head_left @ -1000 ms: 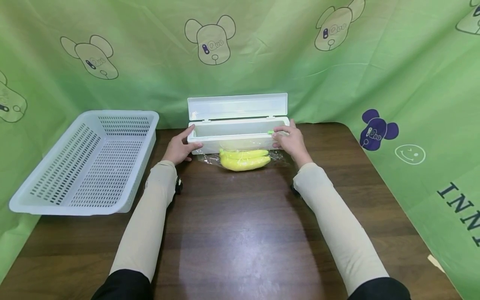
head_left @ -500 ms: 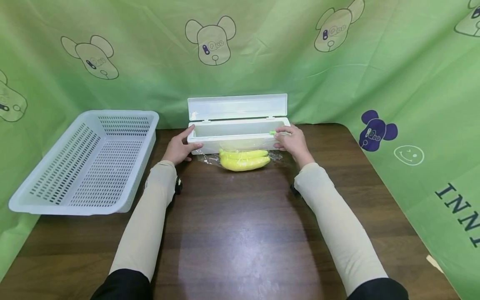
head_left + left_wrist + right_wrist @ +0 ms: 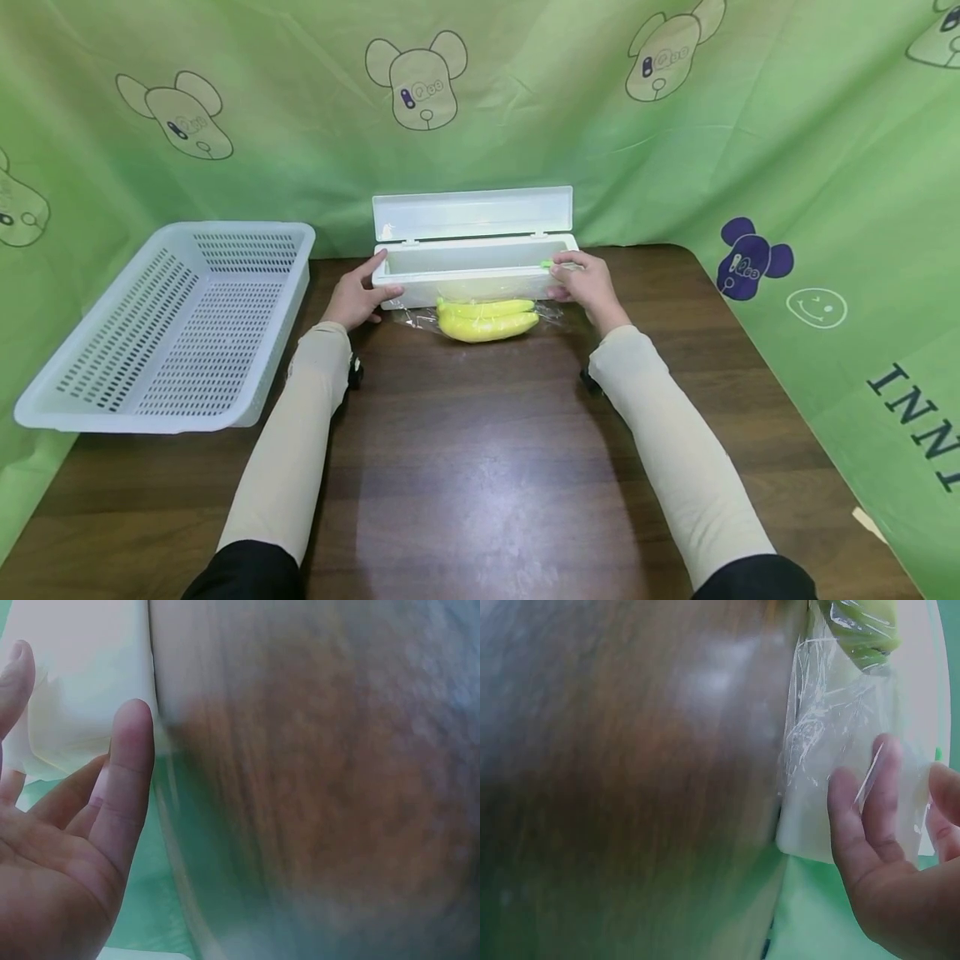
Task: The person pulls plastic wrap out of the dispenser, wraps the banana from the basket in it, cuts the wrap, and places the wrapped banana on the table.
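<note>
A long white cling film box (image 3: 465, 289) stands at the back of the table, its lid (image 3: 474, 214) raised. Clear cling film (image 3: 810, 742) hangs over the box's front and wraps the yellow bananas (image 3: 489, 322) lying before it. My left hand (image 3: 351, 297) holds the box's left end, thumb at the front and index finger near the top corner. At the right end, my right hand (image 3: 587, 287) pinches a small green slider (image 3: 546, 264) on the front rim between thumb and index finger. Its other fingers (image 3: 885, 787) rest against the film-covered front.
A pale blue perforated basket (image 3: 258, 367) stands on the left of the brown wooden table (image 3: 465, 467). Green printed cloth (image 3: 525, 125) hangs right behind the box and along the right side. A small pale scrap (image 3: 870, 527) lies at the table's right edge.
My right hand and the green slider have shifted very slightly right along the box's rim. The left hand, box and bananas stay in place; the head view drifts a little.
</note>
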